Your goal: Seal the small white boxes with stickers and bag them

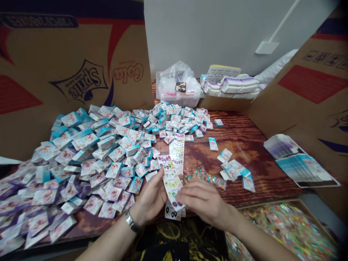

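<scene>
The left hand (pixel 153 199) clasps the left edge of a narrow white paper strip printed with small coloured motifs (pixel 171 183), held above the near edge of a reddish-brown wood-grained table (pixel 241 127). The right hand (pixel 202 199) lays curled fingers against the strip's lower right edge; whether they pinch it cannot be told. Clear plastic packets of multicoloured pieces (pixel 205 177) lie just beyond the right hand; small white, blue and purple cardboard boxes (pixel 87 139) lie heaped at left.
</scene>
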Motion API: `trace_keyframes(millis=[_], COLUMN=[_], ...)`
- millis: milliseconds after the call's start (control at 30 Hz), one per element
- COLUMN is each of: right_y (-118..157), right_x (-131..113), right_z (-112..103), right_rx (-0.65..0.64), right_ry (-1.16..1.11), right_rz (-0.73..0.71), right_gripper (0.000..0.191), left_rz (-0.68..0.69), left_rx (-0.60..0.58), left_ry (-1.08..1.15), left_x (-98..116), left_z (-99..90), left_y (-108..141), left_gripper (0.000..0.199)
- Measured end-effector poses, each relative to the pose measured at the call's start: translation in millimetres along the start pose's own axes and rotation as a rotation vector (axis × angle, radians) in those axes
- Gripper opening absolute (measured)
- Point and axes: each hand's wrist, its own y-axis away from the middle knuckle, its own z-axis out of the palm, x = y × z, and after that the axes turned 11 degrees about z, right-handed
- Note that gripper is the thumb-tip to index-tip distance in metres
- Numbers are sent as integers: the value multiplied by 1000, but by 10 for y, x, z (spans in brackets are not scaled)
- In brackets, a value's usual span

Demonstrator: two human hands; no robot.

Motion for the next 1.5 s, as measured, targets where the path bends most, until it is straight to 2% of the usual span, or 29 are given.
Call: trace_keyframes(millis=[100,200,300,400,500,633,733,900,1067,1367,1500], right_y=[70,94,33,-80,-166,-192,-176,-69,95,157,171], right_x=[-115,-132,-50,77,174,224,246,276,269,262,258], right_z=[30,5,-44,-46,8,64,42,-41,-65,-24,-22], right_rx=[-95,-108,51,256,298,338,381,344,299,315,313], right_ry=[-38,-127,-127,-50,-18,-19,-56,-182,-195,-213,-223], right_rz=[-26,37,237,414,451,463,470,320,314,321,322], right_gripper=[32,34,28,20,20,21,20,23,26,30,29], left_rz=[21,111,236,305,334,401,447,509,576,654,702], left_rx=[67,64,-57,-237,-340,-327,-325,-268,-225,-296,-307], left_ry=[-38,-272,-630,-813,-1018,-1231,-1289,-1242,-1261,-1330,-1374], left_x=[9,-43,-95,-127,-151,-174,-190,-195,-182,-171,-215], left_z=[7,-14,-55,-100,-121,-116,-106,-105,-170,-179,-242], left_y=[-77,-98,-64,-17,14,33,38,19,-10,32,41], left_gripper=[37,38,48,48,40,28,26,24,37,43,45])
